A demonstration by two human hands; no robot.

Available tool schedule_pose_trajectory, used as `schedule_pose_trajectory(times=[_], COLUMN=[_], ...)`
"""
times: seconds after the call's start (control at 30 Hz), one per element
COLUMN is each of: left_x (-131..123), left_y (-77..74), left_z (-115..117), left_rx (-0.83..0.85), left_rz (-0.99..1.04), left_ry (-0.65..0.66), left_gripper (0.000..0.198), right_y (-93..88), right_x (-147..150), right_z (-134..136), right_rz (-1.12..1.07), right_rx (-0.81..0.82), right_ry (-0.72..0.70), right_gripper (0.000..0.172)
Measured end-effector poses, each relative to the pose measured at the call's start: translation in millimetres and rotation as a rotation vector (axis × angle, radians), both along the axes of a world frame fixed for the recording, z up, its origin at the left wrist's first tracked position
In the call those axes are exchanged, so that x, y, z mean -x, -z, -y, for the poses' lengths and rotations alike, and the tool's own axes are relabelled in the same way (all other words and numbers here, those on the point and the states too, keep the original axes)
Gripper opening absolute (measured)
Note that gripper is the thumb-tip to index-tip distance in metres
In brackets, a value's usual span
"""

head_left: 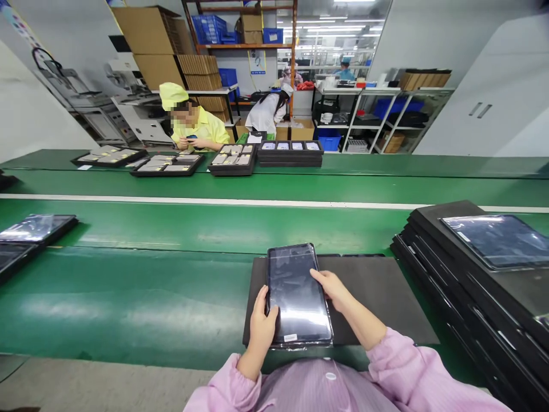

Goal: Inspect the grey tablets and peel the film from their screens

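A dark tablet (297, 292) in clear plastic film, with a small white label near its lower edge, is held upright-lengthwise between my two hands. My left hand (262, 321) grips its left edge, thumb over the front. On the other long edge, higher up, my right hand (334, 288) is closed with its thumb on the screen side. Fingers behind the tablet are hidden. Beneath it lies a flat black foam sheet (377, 303) on the green bench; whether the tablet touches the sheet I cannot tell.
Right of me rises a stack of black trays (467, 297), topped by another film-wrapped tablet (501, 240). Further tablets (30, 229) lie at the left. Across the green bench (128, 286), trays of small parts (234, 160) stand before a person in yellow (206, 129); another person in white (266, 113) bends behind.
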State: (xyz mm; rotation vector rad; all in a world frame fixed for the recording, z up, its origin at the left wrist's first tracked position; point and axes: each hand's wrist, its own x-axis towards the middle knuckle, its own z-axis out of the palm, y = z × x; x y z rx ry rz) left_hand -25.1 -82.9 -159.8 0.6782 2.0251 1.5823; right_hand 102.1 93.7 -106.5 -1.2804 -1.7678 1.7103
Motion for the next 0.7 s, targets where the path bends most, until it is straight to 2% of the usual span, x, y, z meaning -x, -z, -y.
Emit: schedule_pose_trajectory(times=[0.1,0.2,0.27,0.37,0.47,0.57,0.67,0.7], left_x=[13.8,30.0,32.9,21.5,3.8,-7.4,-13.4,-15.1], left_y=[-14.9,-42.2,-64.2,-93.1,-111.5,-123.3,-133.4,-136.8], left_z=[-7.1,-18.9,-24.7,-25.5,-23.6,-28.4,-35.6,-36.6], left_rx=[0.000,-0.015,-0.048,-0.143,-0.328,-0.505,-0.609,-0.632], left_rz=[0.096,0.120,0.186,0.243,0.060,-0.063,-0.142,-0.169], left_ry=[-0.027,-0.040,0.011,0.121,0.229,0.416,0.543,0.574], left_gripper=[0.054,0.062,0.064,0.061,0.054,0.047,0.028,0.026], right_y=[-8.7,-17.6,-21.9,-27.2,-36.0,-49.8,-65.5,-70.7], right_x=[2.1,-8.4,-21.5,-44.4,-65.1,-79.5,-88.0,-90.0], right_z=[11.1,26.5,35.4,40.3,31.8,18.1,11.6,11.8], right_rz=[-0.103,-0.205,-0.308,-0.439,-0.433,-0.456,-0.510,-0.535], right_rx=[0.124,0.164,0.189,0.206,0.075,-0.139,-0.253,-0.271], right_ry=[-0.005,-0.011,-0.038,-0.084,-0.108,-0.194,-0.233,-0.230], right_gripper=[0.039,0.045,0.049,0.048,0.041,0.039,0.038,0.042])
